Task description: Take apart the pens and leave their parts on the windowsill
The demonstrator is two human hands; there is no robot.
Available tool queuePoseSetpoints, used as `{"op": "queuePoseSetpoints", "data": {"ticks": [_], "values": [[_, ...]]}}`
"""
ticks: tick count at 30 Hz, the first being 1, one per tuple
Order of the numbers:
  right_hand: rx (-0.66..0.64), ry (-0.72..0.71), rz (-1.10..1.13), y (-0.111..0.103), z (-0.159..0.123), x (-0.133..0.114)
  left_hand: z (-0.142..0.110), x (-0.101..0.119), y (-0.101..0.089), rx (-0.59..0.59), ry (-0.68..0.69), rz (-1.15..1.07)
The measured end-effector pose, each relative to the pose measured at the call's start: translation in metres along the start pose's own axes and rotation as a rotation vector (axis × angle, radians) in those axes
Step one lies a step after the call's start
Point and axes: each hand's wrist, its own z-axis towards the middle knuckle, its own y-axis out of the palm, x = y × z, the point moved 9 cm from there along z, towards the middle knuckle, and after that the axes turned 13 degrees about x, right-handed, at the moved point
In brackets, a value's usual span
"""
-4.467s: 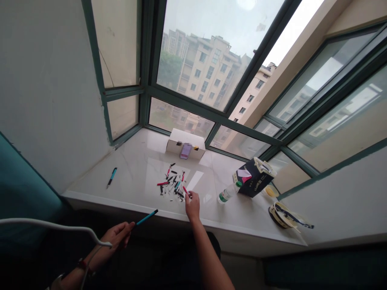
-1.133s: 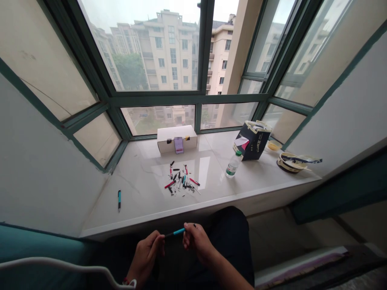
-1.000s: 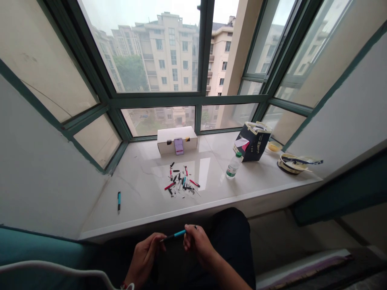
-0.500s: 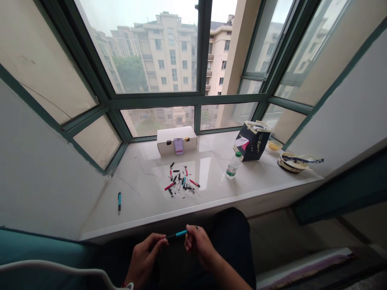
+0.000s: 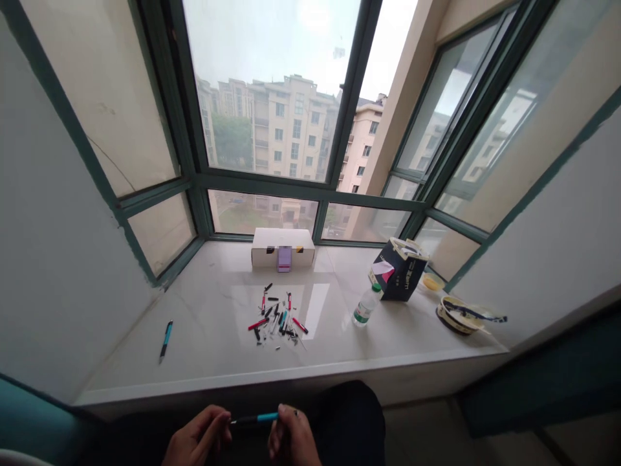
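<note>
Since half a second ago the view has been tipped up, so both hands are now pushed right down to the bottom edge.

A blue pen (image 5: 255,419) is pinched at its dark end by the left hand (image 5: 198,440) and at its blue end by the right hand (image 5: 290,441), fingertips closed on it, held level over the lap just below the sill (image 5: 218,382). Loose pen parts (image 5: 277,317) are scattered mid-sill, a finished pen (image 5: 165,340) is parked well off to the left, and a water bottle (image 5: 363,308) stands to the right. Honestly, a small part could easily be dropped into the dark lap if the pen gets twisted apart there, since nothing is underneath to catch it.
</note>
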Motion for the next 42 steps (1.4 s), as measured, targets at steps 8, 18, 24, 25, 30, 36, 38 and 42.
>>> {"op": "queuePoseSetpoints", "data": {"ticks": [8, 18, 24, 25, 30, 36, 38, 42], "values": [[0.142, -0.002, 0.05, -0.032, 0.004, -0.018, 0.059, -0.01, -0.007, 0.131, -0.026, -0.03], [0.245, 0.001, 0.053, -0.066, -0.014, -0.032, 0.186, -0.013, 0.038, 0.2, 0.128, 0.207], [0.278, 0.018, 0.033, -0.087, -0.013, -0.03, 0.217, -0.025, 0.071, 0.162, 0.157, 0.302], [0.28, 0.018, 0.028, -0.088, -0.012, -0.032, 0.219, -0.024, 0.076, 0.142, 0.175, 0.3], [0.27, -0.023, 0.005, -0.08, -0.013, -0.051, 0.216, -0.013, 0.071, 0.146, 0.265, 0.207], [0.221, -0.012, -0.026, -0.062, -0.008, -0.054, 0.137, -0.01, 0.036, 0.119, 0.08, -0.038], [0.192, 0.007, -0.008, -0.051, -0.008, -0.051, 0.093, -0.006, 0.042, -0.046, -0.063, -0.222], [0.09, 0.087, 0.082, -0.019, -0.018, -0.041, 0.018, 0.011, 0.053, -0.205, -0.292, -0.499]]}}
